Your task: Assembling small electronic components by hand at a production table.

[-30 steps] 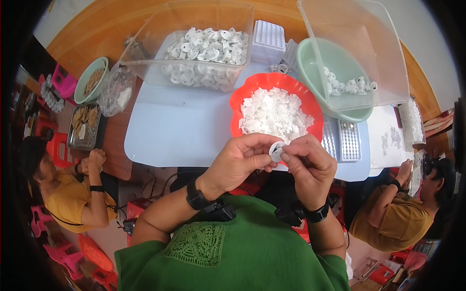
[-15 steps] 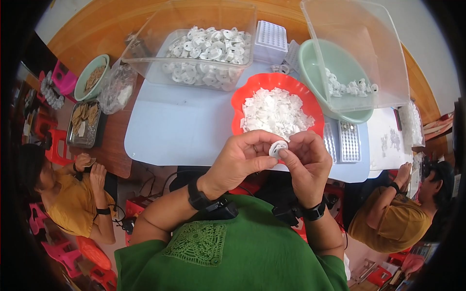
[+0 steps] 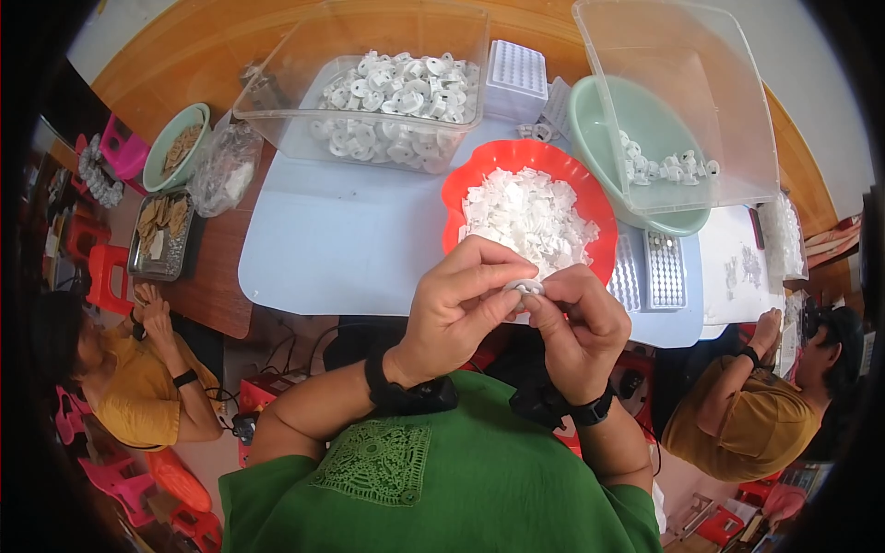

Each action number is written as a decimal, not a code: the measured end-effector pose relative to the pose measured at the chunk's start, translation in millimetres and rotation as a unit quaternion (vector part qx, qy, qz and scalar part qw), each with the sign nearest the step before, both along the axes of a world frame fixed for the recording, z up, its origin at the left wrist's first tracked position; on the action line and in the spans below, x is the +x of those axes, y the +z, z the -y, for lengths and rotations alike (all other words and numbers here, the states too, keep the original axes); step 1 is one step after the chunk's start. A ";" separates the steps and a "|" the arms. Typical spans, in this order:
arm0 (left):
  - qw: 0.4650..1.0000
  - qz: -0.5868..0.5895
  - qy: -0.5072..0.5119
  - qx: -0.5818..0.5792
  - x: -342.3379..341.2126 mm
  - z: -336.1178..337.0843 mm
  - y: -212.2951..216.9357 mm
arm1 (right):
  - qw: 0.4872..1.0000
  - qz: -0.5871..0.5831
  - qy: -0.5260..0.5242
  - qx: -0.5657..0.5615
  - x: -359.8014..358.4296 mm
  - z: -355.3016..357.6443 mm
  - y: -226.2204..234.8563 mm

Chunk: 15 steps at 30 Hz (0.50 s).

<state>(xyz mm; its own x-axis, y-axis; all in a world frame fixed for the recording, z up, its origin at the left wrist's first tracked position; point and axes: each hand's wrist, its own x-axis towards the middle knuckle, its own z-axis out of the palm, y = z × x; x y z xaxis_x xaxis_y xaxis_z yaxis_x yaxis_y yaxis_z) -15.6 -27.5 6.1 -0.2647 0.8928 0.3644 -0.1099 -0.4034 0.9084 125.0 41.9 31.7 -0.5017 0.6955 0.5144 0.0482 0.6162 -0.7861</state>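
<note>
Between my two hands is a small round white plastic part (image 3: 525, 287), seen tilted nearly edge-on. My left hand (image 3: 461, 300) pinches its left side with thumb and forefinger. From the other side my right hand (image 3: 579, 323) grips it, thumb low and forefinger at the rim. The fingers cover much of the part, so its underside is hidden. Just beyond my fingertips, a red scalloped bowl (image 3: 454, 189) holds a heap of small white plastic pieces (image 3: 530, 212).
A clear bin (image 3: 277, 138) full of round white parts stands at the back left. Behind the bowl to the right are a green basin (image 3: 590, 120) and a tilted clear box (image 3: 682, 55). White trays (image 3: 666, 267) lie on the right. Two people sit at either side.
The round white part has tipped from facing up to nearly edge-on, a little lower. My left fingers have shifted over it. The person on the left has brought both hands together.
</note>
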 end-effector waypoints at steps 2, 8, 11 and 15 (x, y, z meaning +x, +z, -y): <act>1.000 -0.023 0.012 0.016 0.2 1.7 -1.2 | 1.000 -0.013 0.013 -0.004 -0.9 0.1 0.8; 0.995 -0.070 0.051 0.046 5.0 1.5 -6.4 | 0.999 -0.029 0.039 -0.022 1.1 -2.5 0.7; 0.992 -0.094 0.065 0.050 6.1 1.8 -5.5 | 0.997 -0.034 0.053 -0.049 2.1 -3.1 0.5; 1.000 0.011 0.018 0.002 9.4 0.2 2.2 | 0.991 -0.025 0.052 -0.117 4.1 -1.2 5.3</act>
